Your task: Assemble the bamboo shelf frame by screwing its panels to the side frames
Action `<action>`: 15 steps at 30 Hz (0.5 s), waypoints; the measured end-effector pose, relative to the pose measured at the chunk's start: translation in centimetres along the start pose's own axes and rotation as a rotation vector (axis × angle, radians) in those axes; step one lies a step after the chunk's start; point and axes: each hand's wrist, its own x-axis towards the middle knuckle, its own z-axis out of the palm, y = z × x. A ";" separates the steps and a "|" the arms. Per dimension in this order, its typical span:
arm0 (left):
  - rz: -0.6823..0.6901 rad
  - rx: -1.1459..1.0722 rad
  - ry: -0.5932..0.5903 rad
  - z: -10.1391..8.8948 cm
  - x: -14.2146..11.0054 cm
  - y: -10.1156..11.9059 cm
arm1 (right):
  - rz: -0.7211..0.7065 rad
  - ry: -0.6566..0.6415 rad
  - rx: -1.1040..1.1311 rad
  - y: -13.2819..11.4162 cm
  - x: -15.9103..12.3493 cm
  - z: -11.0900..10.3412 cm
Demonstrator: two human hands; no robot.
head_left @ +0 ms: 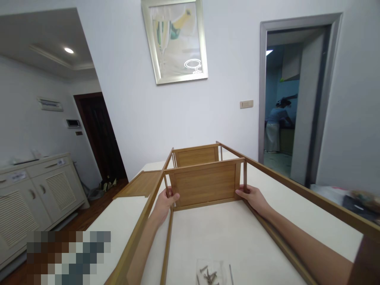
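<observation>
A bamboo-coloured wooden frame [297,186] lies on a white table [213,233], its long rails running toward me. Between the rails stands an upright wooden panel [204,184]. My left hand [166,202] grips the panel's lower left corner, fingers wrapped round its edge. My right hand [252,196] holds the lower right corner, thumb and fingers pinched on it. A second upright panel [196,155] stands further back in the frame.
A loose flat board [139,184] lies at the table's far left. A clear bag of several screws [209,274] sits near the front edge. A white cabinet [32,198] stands left. Another person [277,124] works beyond the doorway at right.
</observation>
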 end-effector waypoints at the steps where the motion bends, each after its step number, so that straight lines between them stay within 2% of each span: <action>1: -0.030 0.028 -0.022 -0.1 -0.2 -0.3 | 0.007 -0.003 0.001 0.1 0.0 0.0; 4: -0.102 0.088 -0.067 -0.4 -0.8 -1.2 | 0.020 -0.020 0.007 0.3 0.0 -0.2; 8: -0.117 0.086 -0.080 -0.3 -0.8 -1.4 | 0.019 -0.086 0.035 0.1 -0.2 -0.5; 11: -0.052 0.023 -0.054 -0.4 0.0 -0.1 | 0.022 -0.116 0.006 -0.1 -0.3 -0.7; 15: 0.099 -0.094 0.044 -0.9 1.5 2.8 | 0.031 -0.153 -0.025 0.2 0.0 -0.9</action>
